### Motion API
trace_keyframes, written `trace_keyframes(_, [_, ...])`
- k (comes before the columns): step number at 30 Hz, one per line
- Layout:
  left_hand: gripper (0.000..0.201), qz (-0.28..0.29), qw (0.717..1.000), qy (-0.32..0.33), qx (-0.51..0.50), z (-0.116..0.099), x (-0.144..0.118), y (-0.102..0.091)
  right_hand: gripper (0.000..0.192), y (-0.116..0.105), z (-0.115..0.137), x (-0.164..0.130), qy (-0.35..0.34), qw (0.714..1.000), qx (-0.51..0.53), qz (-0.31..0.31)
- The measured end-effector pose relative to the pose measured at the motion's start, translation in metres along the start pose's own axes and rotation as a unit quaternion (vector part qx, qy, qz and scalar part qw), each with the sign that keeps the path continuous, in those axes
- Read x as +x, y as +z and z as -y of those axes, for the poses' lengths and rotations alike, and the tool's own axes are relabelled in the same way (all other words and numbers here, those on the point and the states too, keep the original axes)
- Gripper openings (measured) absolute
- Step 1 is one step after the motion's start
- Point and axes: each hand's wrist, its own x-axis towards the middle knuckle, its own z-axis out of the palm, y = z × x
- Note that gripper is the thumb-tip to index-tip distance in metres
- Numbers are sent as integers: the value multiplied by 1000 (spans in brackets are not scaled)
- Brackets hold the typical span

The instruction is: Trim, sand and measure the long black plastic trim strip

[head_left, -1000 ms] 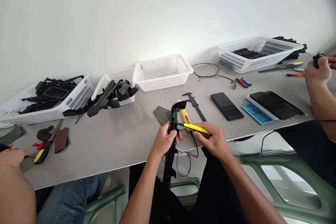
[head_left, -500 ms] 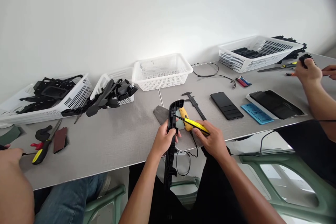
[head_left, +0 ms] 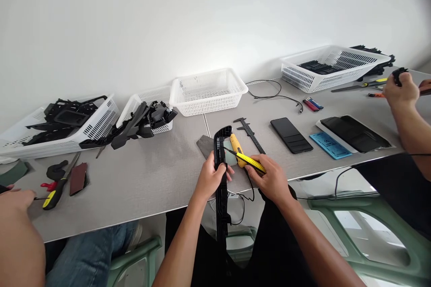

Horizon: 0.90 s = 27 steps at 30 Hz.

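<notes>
Left hand, black part; right hand, cutter

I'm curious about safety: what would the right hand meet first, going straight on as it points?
Probably the black part, by the tip of the yellow tool; whether they touch is unclear.

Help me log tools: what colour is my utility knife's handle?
Its handle is mainly yellow; head view.

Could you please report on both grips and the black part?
Left grip: closed on long black plastic part. Right grip: closed on yellow utility knife, blade towards part. Yellow corded tool close behind knife.
</notes>
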Motion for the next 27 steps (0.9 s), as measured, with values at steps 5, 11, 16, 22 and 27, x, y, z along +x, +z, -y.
trace_keyframes(5, [15, -15, 1000, -5, 2, 1, 0, 0, 28, -1, -1, -2, -11, 1000, -14, 22])
trace_keyframes(11, [19, -24, 1000, -4, -1, 1, 1, -1, 29, 0, -4, -4, -52, 998, -7, 40])
trace_keyframes(16, [20, -27, 1000, -5, 4, 1, 2, -1, 31, 4, -4, -3, -51, 997, -20, 45])
trace_keyframes(22, [20, -32, 999, -3, 7, 0, 1, 0, 31, 6, -3, -4, -22, 999, -26, 17])
trace_keyframes(27, [19, -32, 999, -2, 17, -2, 1, 1, 34, 6, -3, -5, -31, 999, -27, 26])
